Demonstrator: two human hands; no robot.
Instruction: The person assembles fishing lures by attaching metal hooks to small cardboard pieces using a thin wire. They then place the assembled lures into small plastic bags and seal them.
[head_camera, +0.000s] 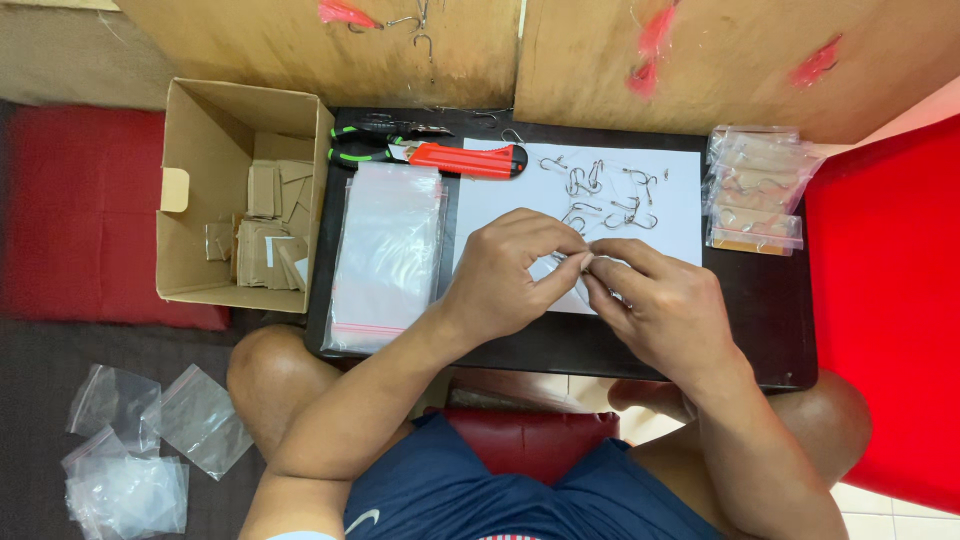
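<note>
My left hand (510, 275) and my right hand (655, 300) meet over a white sheet (670, 195) on a small black table (770, 330). Both pinch a small clear plastic bag (590, 272) between their fingertips; what is in it is hidden by my fingers. Several metal fish hooks (605, 195) lie loose on the sheet just beyond my hands. A stack of empty clear zip bags (385, 255) lies to the left of my left hand.
Green-handled pliers (375, 140) and a red utility knife (465, 160) lie at the table's far edge. Filled bags (755, 190) are piled at the right. An open cardboard box (240, 195) with card pieces stands left. Loose bags (140, 440) lie on the floor.
</note>
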